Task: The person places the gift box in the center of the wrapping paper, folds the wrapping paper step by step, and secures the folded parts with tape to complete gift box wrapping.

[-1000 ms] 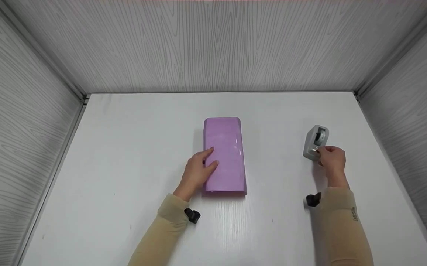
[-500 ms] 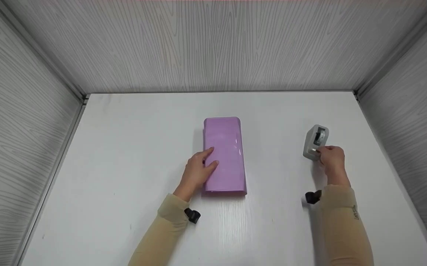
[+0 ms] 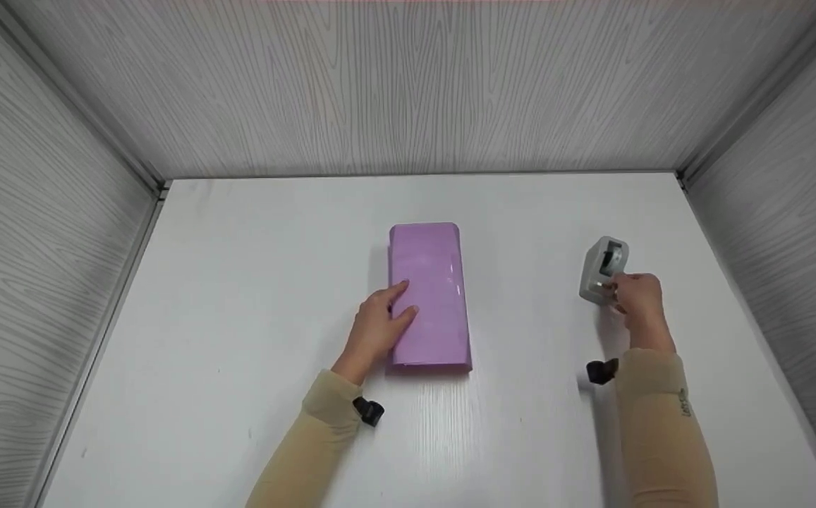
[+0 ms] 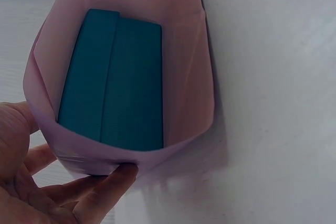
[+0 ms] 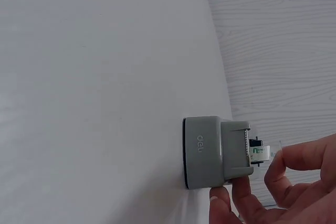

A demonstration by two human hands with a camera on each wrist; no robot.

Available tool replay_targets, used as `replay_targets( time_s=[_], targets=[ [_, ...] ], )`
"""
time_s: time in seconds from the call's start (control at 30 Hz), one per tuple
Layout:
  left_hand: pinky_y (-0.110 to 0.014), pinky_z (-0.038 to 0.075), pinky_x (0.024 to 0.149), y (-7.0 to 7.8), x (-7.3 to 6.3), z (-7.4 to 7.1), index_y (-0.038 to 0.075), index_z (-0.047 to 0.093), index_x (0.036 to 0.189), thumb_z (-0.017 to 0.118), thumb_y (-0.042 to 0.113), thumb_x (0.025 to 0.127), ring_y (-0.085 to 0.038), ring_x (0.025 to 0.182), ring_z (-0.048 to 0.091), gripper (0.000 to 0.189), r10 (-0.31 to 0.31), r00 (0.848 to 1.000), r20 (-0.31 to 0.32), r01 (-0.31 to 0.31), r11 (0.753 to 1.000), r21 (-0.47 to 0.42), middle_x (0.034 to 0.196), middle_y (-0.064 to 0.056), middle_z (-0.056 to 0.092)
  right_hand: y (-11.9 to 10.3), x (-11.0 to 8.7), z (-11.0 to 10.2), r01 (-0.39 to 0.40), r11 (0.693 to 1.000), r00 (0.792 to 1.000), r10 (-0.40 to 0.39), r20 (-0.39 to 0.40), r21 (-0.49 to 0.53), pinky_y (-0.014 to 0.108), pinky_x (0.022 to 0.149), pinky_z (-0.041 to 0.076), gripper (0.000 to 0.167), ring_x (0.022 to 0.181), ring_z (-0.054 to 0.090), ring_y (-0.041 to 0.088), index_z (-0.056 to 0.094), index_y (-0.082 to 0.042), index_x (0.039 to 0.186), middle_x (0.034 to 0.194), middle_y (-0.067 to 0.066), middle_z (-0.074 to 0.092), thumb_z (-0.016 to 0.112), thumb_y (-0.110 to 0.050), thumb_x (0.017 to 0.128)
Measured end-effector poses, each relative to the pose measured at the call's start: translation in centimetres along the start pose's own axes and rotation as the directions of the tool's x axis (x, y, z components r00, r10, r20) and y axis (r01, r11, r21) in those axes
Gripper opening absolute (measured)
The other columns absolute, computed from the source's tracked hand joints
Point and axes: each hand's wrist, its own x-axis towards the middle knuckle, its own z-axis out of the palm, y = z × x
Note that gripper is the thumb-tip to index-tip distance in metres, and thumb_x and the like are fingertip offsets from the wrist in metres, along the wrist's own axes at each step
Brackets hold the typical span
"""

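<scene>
Glossy purple wrapping paper (image 3: 427,261) lies folded over in a long upright-oriented packet at mid-table. Through its open end in the left wrist view, a teal box (image 4: 134,77) shows inside. My left hand (image 3: 372,328) holds the paper along its left side, thumb and forefinger resting on top. At the right stands a grey tape dispenser (image 5: 203,153). My right hand (image 3: 639,300) is at its front end, pinching the free end of the clear tape (image 5: 265,153) past the toothed cutter. Its other fingers rest against the dispenser's side.
The white tabletop (image 3: 238,282) is bounded by a grey wood-grain back wall (image 3: 408,92) and side walls. The dispenser stands near the table's right edge. Small black cameras (image 3: 369,410) sit on both wrists.
My right hand has shifted slightly up and to the right at the dispenser, its fingers still by the tape end. The left hand and the purple paper have stayed in place.
</scene>
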Motion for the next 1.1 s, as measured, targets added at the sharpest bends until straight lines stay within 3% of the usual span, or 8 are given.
replay_targets(
  time_s=[0.17, 0.33, 0.47, 0.67, 1.1],
  targets=[
    [-0.045, 0.041, 0.104, 0.1, -0.1, 0.0, 0.009, 0.054, 0.141, 0.067, 0.026, 0.093, -0.033, 0.127, 0.050, 0.052, 0.011, 1.000, 0.006, -0.011, 1.000, 0.013, 0.135, -0.019, 0.056, 0.3, -0.2, 0.5, -0.042, 0.998, 0.999, 0.043, -0.017, 0.044, 0.029, 0.080, 0.047, 0.058, 0.093, 0.049, 0.016, 0.028, 0.003, 0.151, 0.122, 0.010, 0.048, 0.038, -0.026, 0.101],
    [-0.045, 0.040, 0.104, 0.2, -0.2, 0.0, 0.009, 0.053, 0.141, 0.066, 0.026, 0.093, -0.033, 0.128, 0.050, 0.052, 0.016, 1.000, 0.006, -0.016, 1.000, 0.018, 0.136, -0.019, 0.055, 0.4, -0.4, 1.0, -0.097, 0.974, 0.995, 0.100, -0.007, 0.202, 0.033, 0.090, 0.050, 0.059, 0.105, 0.053, 0.018, 0.023, -0.002, 0.154, 0.137, 0.013, 0.045, 0.039, -0.024, 0.102],
    [-0.045, 0.041, 0.104, 0.2, -0.2, 0.0, 0.009, 0.054, 0.141, 0.067, 0.026, 0.093, -0.033, 0.127, 0.050, 0.053, 0.018, 1.000, 0.003, -0.018, 1.000, 0.010, 0.135, -0.019, 0.056, 0.4, -0.8, 1.1, -0.118, 0.947, 0.993, 0.119, 0.017, 0.299, 0.034, 0.089, 0.052, 0.059, 0.112, 0.055, 0.023, 0.018, 0.000, 0.154, 0.144, 0.018, 0.041, 0.037, -0.021, 0.102],
    [-0.045, 0.041, 0.103, 0.2, -0.2, 0.1, 0.008, 0.055, 0.140, 0.068, 0.024, 0.092, -0.034, 0.125, 0.052, 0.052, 0.033, 0.999, -0.009, -0.033, 0.999, 0.001, 0.133, -0.020, 0.057, 0.8, -1.1, 1.3, -0.117, 0.919, 0.993, 0.115, 0.027, 0.376, 0.033, 0.093, 0.050, 0.059, 0.115, 0.054, 0.025, 0.018, 0.003, 0.152, 0.146, 0.021, 0.037, 0.040, -0.019, 0.102],
    [-0.046, 0.040, 0.104, 0.2, -0.2, 0.0, 0.009, 0.053, 0.141, 0.067, 0.025, 0.093, -0.033, 0.127, 0.050, 0.053, 0.019, 1.000, -0.004, -0.019, 1.000, -0.001, 0.135, -0.019, 0.055, 2.6, -1.9, 1.5, -0.052, 0.894, 0.998, 0.034, 0.050, 0.445, 0.032, 0.099, 0.046, 0.056, 0.123, 0.053, 0.024, 0.030, 0.006, 0.145, 0.149, 0.022, 0.036, 0.053, -0.012, 0.098]
  ],
)
